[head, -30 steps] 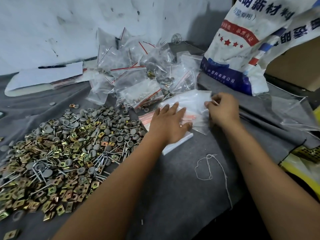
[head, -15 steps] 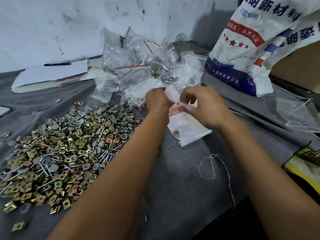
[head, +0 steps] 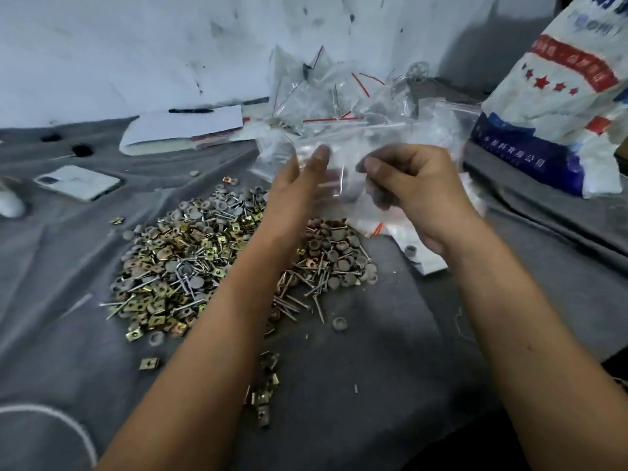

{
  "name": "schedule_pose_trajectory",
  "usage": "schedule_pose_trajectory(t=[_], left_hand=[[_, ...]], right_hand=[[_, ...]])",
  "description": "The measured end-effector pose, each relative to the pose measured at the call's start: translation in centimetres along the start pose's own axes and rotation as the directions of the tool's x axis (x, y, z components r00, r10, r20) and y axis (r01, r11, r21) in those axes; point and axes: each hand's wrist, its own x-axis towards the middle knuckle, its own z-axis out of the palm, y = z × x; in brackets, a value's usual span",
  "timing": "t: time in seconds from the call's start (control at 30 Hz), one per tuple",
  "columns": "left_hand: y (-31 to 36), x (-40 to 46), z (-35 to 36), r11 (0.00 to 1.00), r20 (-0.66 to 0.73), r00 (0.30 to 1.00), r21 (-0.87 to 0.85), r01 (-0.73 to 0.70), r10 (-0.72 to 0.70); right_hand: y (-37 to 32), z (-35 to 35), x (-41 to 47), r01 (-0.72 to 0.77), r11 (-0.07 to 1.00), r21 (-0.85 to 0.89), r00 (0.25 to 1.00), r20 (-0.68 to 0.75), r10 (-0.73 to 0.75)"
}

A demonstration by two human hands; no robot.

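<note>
Above the grey cloth, my two hands hold a small clear zip bag (head: 343,185) between them; it is blurred. My left hand (head: 299,188) pinches the bag's left edge with the fingers fairly straight and pointing up. At the bag's right edge, my right hand (head: 418,192) pinches with thumb and curled fingers. Whether anything is inside the bag I cannot tell. Below my left arm lies a heap of hardware (head: 190,266): brass square clips, grey round caps and nails. A flat stack of empty zip bags (head: 428,263) lies under my right wrist with one grey cap on it.
A pile of clear bags with red seals (head: 339,107) sits at the back by the wall. A large printed sack (head: 560,107) stands at the right. A notebook with a pen (head: 183,127) and a white phone (head: 78,181) lie at the back left.
My hands lifted one bag off the flat stack and raised it in front of me. The view has shifted right and down, so the hardware heap now sits lower centre.
</note>
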Motion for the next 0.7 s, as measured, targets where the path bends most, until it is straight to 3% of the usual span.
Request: schedule_pose_trajectory(t=[0.13,0.27,0.37,0.43,0.5,0.53,0.57,0.6,0.63,0.7], left_hand=[[1.2,-2.8,-7.0,0.957,0.089,0.987,-0.244,0.155,-0.137],[1.1,-5.4,-13.4,0.935,0.197,0.934,-0.136,0.327,-0.298],[1.3,-6.2,-15.7,0.931,0.026,0.941,-0.136,0.339,-0.338],[1.8,-6.2,-17.1,0.952,-0.221,0.927,-0.119,0.283,-0.303],[2.3,-6.2,-18.9,0.986,-0.553,0.829,0.073,0.150,-0.085],[2.7,-6.2,-19.8,0.943,-0.679,0.723,0.309,0.123,0.128],[3.0,-6.4,-20.4,0.806,-0.694,0.616,0.571,0.156,0.373],[3.2,-6.7,-20.3,0.618,-0.607,0.550,0.761,0.197,0.574],[3.2,-6.8,-19.5,0.469,-0.491,0.529,0.863,0.188,0.692],[2.3,-6.9,-16.1,0.346,-0.315,0.594,0.936,0.065,0.740]], right_hand=[[0.7,3.5,0.0,-0.104,0.990,-0.100,0.925,0.356,0.133],[0.7,7.2,0.5,-0.078,0.983,-0.163,0.804,0.572,0.159],[1.2,10.0,1.1,-0.108,0.982,-0.154,0.844,0.507,0.172],[2.0,11.4,1.4,-0.102,0.974,-0.201,0.927,0.335,0.166],[3.1,12.1,1.4,0.004,0.949,-0.314,0.989,0.141,0.042],[3.5,12.3,1.2,0.071,0.936,-0.344,0.996,0.075,-0.048],[4.0,12.4,0.9,0.130,0.933,-0.336,0.992,0.044,-0.122],[4.3,12.6,0.5,0.164,0.946,-0.280,0.986,0.054,-0.156],[4.5,12.7,0.1,0.156,0.971,-0.179,0.985,0.098,-0.140],[4.5,13.4,-0.9,0.031,0.999,0.042,0.974,0.221,-0.040]])
